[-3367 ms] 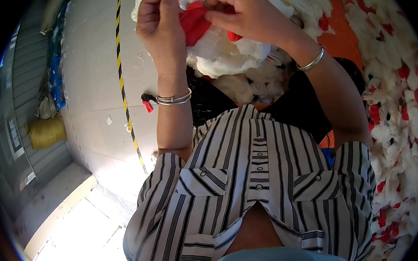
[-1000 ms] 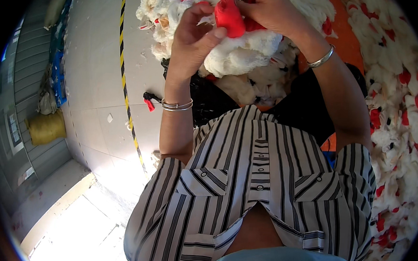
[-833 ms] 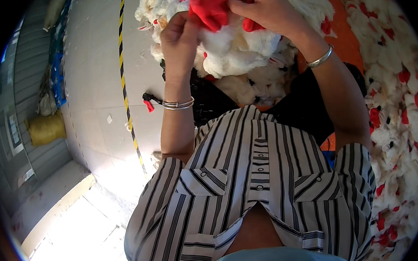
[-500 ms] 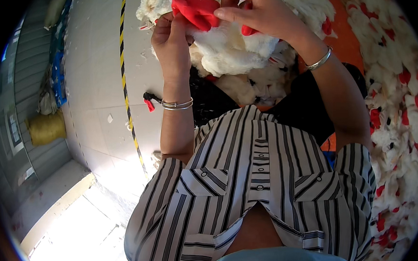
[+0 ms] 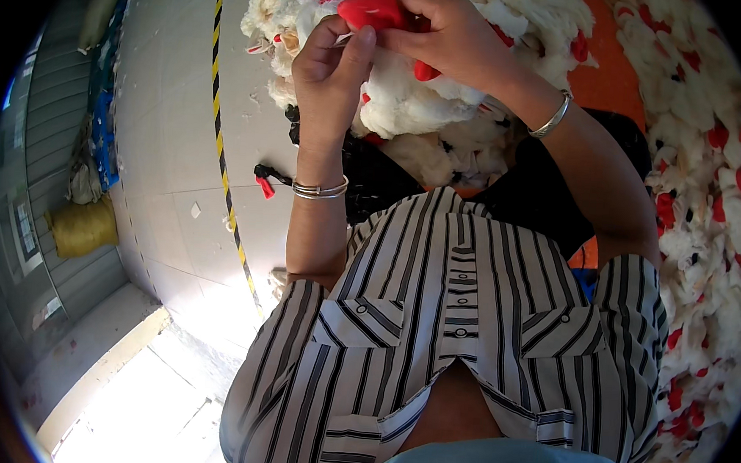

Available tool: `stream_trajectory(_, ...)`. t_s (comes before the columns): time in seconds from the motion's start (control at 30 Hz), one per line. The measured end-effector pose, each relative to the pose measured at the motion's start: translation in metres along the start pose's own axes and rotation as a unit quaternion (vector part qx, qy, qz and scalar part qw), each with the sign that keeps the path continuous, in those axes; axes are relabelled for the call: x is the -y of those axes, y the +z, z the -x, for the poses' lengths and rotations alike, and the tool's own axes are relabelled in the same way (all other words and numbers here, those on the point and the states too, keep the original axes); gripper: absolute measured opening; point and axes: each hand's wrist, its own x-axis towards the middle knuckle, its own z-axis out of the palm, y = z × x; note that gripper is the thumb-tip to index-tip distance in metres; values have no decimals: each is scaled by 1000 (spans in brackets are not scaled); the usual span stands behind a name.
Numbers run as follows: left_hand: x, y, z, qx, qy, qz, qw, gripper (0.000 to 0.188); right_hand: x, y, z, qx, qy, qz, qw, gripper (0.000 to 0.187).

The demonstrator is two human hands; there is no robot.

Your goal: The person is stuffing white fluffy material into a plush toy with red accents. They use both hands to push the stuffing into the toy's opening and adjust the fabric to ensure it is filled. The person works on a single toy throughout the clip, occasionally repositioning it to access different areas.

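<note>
Between my two hands, near the top of the head view, is a small soft red cloth piece (image 5: 369, 11), rounded and slightly puffed. My left hand (image 5: 331, 75) pinches its lower left edge with thumb and fingers. From the right, my right hand (image 5: 450, 39) grips the same piece, thumb close to the left thumb; some of its fingertips are hidden behind the cloth. A thin pale strip shows by the left fingers. Directly beneath both hands lies a heap of fluffy white plush pieces (image 5: 434, 100) with red patches.
More white and red plush pieces (image 5: 703, 209) are piled along the right, beside an orange surface (image 5: 609, 68). Yellow and black tape (image 5: 218, 137) runs down the tiled floor at left. A small red and black scrap (image 5: 265, 184) lies near my left wrist. Farther left stands a yellow bundle (image 5: 85, 227).
My left hand has shifted right and my hands are closer together. The red piece has moved right and slightly up, and now looks folded smaller; another red patch is uncovered on the heap.
</note>
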Motion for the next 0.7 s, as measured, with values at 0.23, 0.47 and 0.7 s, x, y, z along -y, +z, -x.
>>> stream_trajectory(0.23, -8, -11, -11, 4, -17, 19, 1000, 14, 4, -1, 2, 19, -6, -60, 998, 35)
stream_trajectory(0.47, -2, -13, -10, -48, -30, 73, 996, 13, 31, -14, -5, 31, 32, -50, 998, 18)
stream_trajectory(0.7, 0, -11, -6, 21, -86, 38, 995, 18, 28, -17, -4, 27, 54, -116, 991, 20)
